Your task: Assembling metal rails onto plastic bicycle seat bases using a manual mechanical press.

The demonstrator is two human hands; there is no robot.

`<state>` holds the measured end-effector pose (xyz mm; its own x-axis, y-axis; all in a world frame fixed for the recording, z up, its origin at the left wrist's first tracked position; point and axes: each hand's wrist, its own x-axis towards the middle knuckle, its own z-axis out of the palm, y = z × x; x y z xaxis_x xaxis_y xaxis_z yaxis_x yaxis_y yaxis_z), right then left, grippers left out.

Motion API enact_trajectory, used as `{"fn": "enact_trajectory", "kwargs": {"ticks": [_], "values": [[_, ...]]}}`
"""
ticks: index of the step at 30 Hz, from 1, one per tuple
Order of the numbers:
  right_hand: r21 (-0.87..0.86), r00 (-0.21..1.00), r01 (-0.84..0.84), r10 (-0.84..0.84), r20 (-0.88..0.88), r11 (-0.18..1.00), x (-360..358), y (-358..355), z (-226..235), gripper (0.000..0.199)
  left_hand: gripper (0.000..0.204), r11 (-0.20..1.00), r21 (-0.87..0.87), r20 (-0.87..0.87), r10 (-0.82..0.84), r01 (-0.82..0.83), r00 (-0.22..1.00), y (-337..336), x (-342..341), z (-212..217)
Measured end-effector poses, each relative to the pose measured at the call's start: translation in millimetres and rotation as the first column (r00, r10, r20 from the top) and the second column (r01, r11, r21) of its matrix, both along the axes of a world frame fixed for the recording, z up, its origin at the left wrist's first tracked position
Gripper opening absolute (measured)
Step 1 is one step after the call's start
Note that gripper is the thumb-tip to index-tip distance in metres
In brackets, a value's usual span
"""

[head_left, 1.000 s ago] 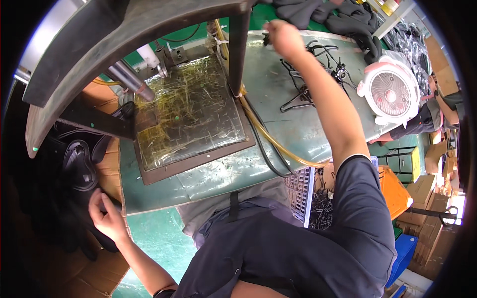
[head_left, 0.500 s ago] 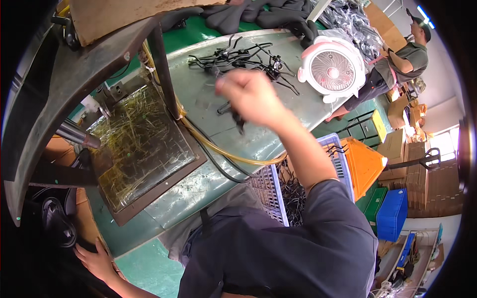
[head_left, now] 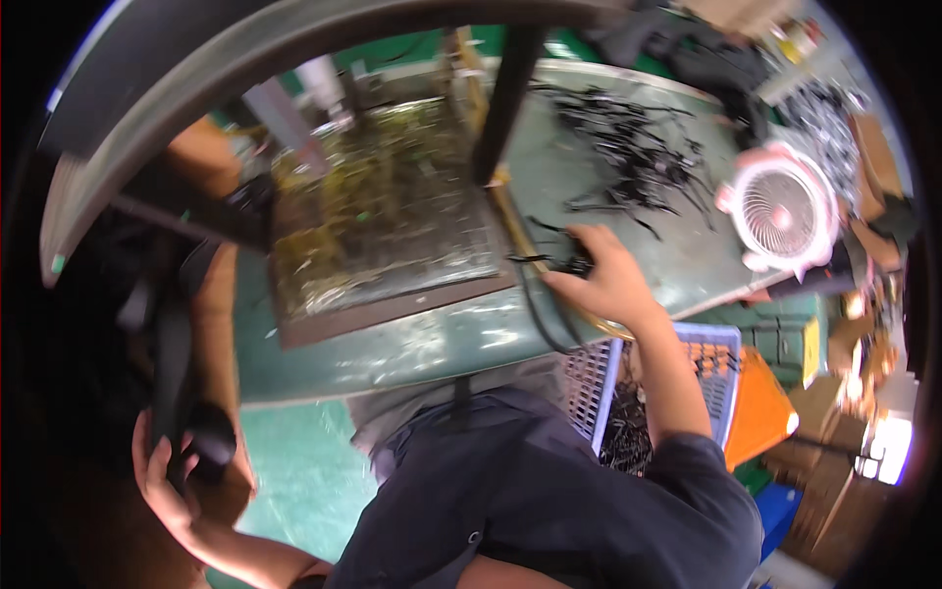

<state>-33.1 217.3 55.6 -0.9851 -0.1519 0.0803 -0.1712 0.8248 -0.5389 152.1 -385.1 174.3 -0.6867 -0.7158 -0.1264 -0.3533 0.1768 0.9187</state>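
Note:
My left hand [head_left: 165, 481], low at the left, has its fingers curled round a black bicycle saddle [head_left: 173, 358] beside a brown cardboard box [head_left: 218, 334]. Over the green worktable, my right hand [head_left: 610, 283] closes on a black bent-rod saddle rail [head_left: 577, 261], which it partly hides. Farther back on the table lies a loose pile of similar black saddle rails [head_left: 628, 142]. The picture is blurred by motion, so the finger contact is not sharp.
A film-covered plate [head_left: 392, 216] sits under a dark curved machine frame [head_left: 294, 49]. Yellow and black hoses run beside it. A pink-white fan [head_left: 783, 209] stands at the table's right end. Below are a blue-violet crate [head_left: 721, 378] with black parts and an orange bin [head_left: 760, 407].
The view has swung left. My right hand has come down from above the table toward the plate with a rail. My left hand has moved from the box edge onto a saddle.

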Motion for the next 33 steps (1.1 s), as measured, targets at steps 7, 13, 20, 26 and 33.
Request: {"fn": "enact_trajectory", "kwargs": {"ticks": [7,13,20,26,33], "values": [[-0.252,0.976,0.208,-0.218,-0.01,0.945,8.8,-1.5,-13.0,0.054,0.088,0.381,0.832,-0.481,0.136,0.403,0.866,137.6,-11.1,-101.5],[-0.432,0.988,0.021,-0.085,-0.129,0.902,7.8,-19.6,19.6,0.06,0.077,-0.305,0.722,-0.649,0.016,0.621,0.761,266.3,-71.8,-133.3],[-0.432,0.978,-0.109,0.018,-0.209,0.895,34.1,-8.0,32.9,0.065,0.04,0.214,-0.922,-0.113,-0.946,0.324,0.303,191.1,-103.8,-81.2],[-0.339,0.917,-0.343,0.234,-0.324,0.876,30.2,-57.2,39.1,0.067,0.058,0.33,-0.66,0.091,-0.857,0.675,0.508,132.6,-150.3,-118.8],[-0.202,0.781,-0.575,0.458,-0.425,0.793,18.4,-115.9,36.6,0.062,0.036,0.587,-0.64,-0.235,-0.764,0.496,0.601,195.8,-173.8,-131.8]]}}
